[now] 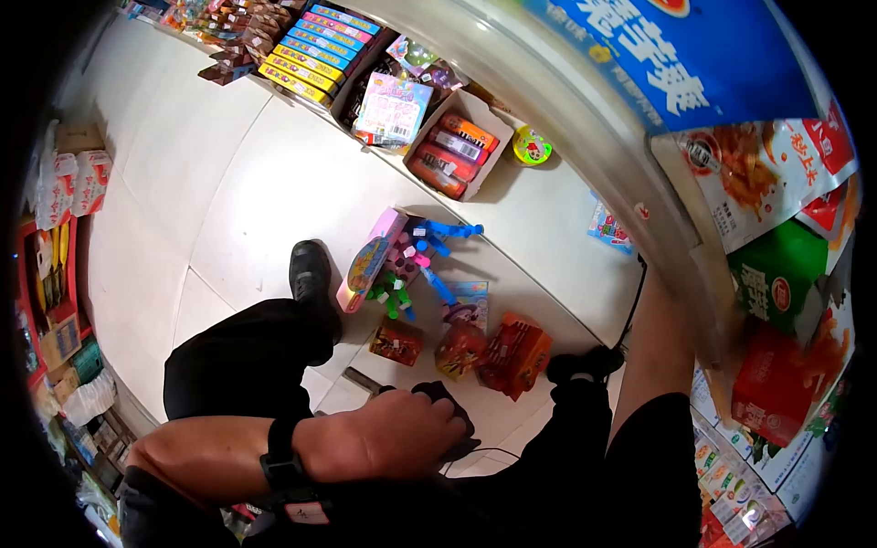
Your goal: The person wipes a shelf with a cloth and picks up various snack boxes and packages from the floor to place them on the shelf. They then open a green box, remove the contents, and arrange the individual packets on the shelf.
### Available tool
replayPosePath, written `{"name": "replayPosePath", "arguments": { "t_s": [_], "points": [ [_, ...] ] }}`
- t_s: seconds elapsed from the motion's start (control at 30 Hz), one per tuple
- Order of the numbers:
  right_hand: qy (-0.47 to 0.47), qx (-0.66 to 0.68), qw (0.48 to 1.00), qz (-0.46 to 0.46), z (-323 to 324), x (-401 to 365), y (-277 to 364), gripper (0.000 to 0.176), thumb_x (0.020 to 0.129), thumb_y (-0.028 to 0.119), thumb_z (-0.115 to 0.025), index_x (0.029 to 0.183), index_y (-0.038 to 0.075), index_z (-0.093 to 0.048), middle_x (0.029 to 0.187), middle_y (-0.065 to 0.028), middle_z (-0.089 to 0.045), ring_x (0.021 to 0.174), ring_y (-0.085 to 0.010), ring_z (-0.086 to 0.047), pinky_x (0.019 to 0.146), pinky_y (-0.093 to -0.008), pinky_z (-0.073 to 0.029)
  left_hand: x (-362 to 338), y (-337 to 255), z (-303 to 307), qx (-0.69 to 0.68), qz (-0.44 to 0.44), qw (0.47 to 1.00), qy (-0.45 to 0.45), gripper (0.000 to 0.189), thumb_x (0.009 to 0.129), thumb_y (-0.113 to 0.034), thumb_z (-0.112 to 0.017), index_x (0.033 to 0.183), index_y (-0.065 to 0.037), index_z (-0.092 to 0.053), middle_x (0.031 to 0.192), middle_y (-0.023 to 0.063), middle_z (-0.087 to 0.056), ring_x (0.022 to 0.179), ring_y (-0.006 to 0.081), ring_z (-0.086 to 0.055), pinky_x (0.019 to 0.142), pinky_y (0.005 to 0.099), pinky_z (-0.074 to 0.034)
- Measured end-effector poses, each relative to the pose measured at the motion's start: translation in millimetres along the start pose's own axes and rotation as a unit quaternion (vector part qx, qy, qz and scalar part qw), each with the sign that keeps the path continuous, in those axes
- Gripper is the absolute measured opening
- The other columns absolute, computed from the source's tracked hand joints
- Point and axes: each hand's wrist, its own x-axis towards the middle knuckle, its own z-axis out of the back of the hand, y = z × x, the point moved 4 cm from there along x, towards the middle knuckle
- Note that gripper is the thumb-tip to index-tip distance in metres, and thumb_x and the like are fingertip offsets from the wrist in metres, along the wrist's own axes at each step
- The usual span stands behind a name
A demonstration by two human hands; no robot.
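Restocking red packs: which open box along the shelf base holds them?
The white box farthest right, beside the round yellow-green toy; the others hold blue, yellow and pink packs.

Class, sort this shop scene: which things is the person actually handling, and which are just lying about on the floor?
In hand: left hand, fingers closed on a dark object; right arm reaching up by the shelf, hand hidden.
Lying about: red snack packets, pink toy box, blue toy pieces, cardboard box of packs.

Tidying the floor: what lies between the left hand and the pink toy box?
In the head view, a small red packet lies on the floor between the left hand and the pink toy box; larger orange packs sit beside it.
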Motion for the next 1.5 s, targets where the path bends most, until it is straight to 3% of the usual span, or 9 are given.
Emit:
{"name": "replayPosePath", "arguments": {
  "t_s": [0.33, 0.43, 0.77, 0.87, 1.1, 1.37, 1.43, 1.47, 1.5],
  "points": [
    [-0.031, -0.119, 0.987, 0.099, -12, -25, 100, 0.087, 0.071, 0.036, -0.086, 0.141, 0.001, -0.049, 0.138, -0.0257, -0.055, 0.129, -0.038, -0.052, 0.108, -0.041, -0.04, -3, -6, -14, 0.024, -0.002, 1.0, -0.016, 0.038, 0.086, -0.034, -0.068, 0.111, -0.006, -0.062, 0.1, 0.0141, -0.064, 0.087, 0.0333, -0.068, 0.074, 0.0432, -0.056],
    [0.09, 0.079, 0.987, -0.107, -5, -54, 137, 0.096, 0.063, 0.037, -0.09, 0.142, 0.002, -0.048, 0.14, -0.0271, -0.053, 0.131, -0.0391, -0.05, 0.108, -0.0426, -0.042, -5, -9, -21, 0.033, -0.009, 0.999, -0.023, 0.036, 0.087, -0.033, -0.067, 0.11, -0.006, -0.063, 0.1, 0.0142, -0.064, 0.086, 0.033, -0.068, 0.073, 0.043, -0.056],
    [0.007, -0.054, 0.998, -0.009, -14, -68, 151, 0.094, 0.067, 0.022, -0.086, 0.148, 0.007, -0.04, 0.139, -0.0232, -0.052, 0.13, -0.0377, -0.052, 0.104, -0.0459, -0.047, -18, -24, -29, 0.065, -0.028, 0.996, -0.048, 0.036, 0.088, -0.032, -0.066, 0.112, -0.006, -0.062, 0.102, 0.0132, -0.063, 0.088, 0.0317, -0.067, 0.073, 0.0427, -0.055],
    [-0.016, 0.243, 0.969, 0.036, -52, -66, 109, 0.085, 0.076, 0.004, -0.081, 0.149, 0.003, -0.036, 0.126, -0.0127, -0.064, 0.11, -0.0229, -0.064, 0.093, -0.033, -0.052, -23, -30, -30, 0.067, -0.03, 0.997, -0.034, 0.038, 0.088, -0.032, -0.066, 0.115, -0.006, -0.061, 0.104, 0.0129, -0.063, 0.09, 0.0317, -0.066, 0.075, 0.0427, -0.055],
    [0.068, 0.606, 0.758, -0.234, -29, -226, 158, 0.097, 0.082, 0.0, -0.077, 0.157, 0.003, -0.017, 0.136, -0.0168, -0.055, 0.112, -0.0241, -0.063, 0.096, -0.0357, -0.053, -26, -36, -37, 0.084, -0.048, 0.995, -0.036, 0.041, 0.085, -0.032, -0.07, 0.115, -0.006, -0.061, 0.104, 0.0128, -0.063, 0.091, 0.0324, -0.066, 0.074, 0.0437, -0.055],
    [0.197, 0.466, 0.809, -0.301, -77, -286, 164, 0.1, 0.089, 0.036, -0.074, 0.161, 0.008, -0.01, 0.157, -0.023, -0.032, 0.141, -0.033, -0.038, 0.111, -0.0436, -0.036, -25, -35, -39, 0.111, -0.085, 0.989, -0.045, 0.038, 0.084, -0.033, -0.071, 0.108, -0.006, -0.062, 0.099, 0.0119, -0.063, 0.085, 0.0303, -0.067, 0.069, 0.0421, -0.055],
    [0.065, 0.483, 0.84, -0.239, -72, -247, 98, 0.102, 0.088, 0.036, -0.074, 0.16, 0.001, -0.01, 0.16, -0.0219, -0.027, 0.146, -0.031, -0.031, 0.118, -0.0409, -0.029, -25, -31, -38, 0.1, -0.078, 0.991, -0.048, 0.037, 0.084, -0.033, -0.07, 0.108, -0.006, -0.062, 0.099, 0.0118, -0.063, 0.085, 0.0304, -0.067, 0.069, 0.0423, -0.056],
    [-0.045, 0.444, 0.858, -0.255, -63, -219, 64, 0.089, 0.09, 0.037, -0.072, 0.154, -0.004, -0.027, 0.155, -0.0258, -0.034, 0.146, -0.0326, -0.03, 0.119, -0.0417, -0.026, -24, -29, -37, 0.09, -0.071, 0.992, -0.05, 0.037, 0.084, -0.034, -0.07, 0.108, -0.007, -0.062, 0.098, 0.0118, -0.063, 0.086, 0.0306, -0.067, 0.068, 0.0426, -0.056],
    [-0.051, 0.331, 0.935, -0.114, -78, -199, -34, 0.072, 0.09, 0.037, -0.07, 0.142, -0.005, -0.045, 0.147, -0.0276, -0.043, 0.14, -0.0379, -0.039, 0.117, -0.0426, -0.03, -23, -28, -34, 0.087, -0.067, 0.993, -0.049, 0.037, 0.084, -0.034, -0.07, 0.108, -0.007, -0.062, 0.098, 0.0118, -0.063, 0.086, 0.0306, -0.067, 0.068, 0.0426, -0.056]
  ]
}}
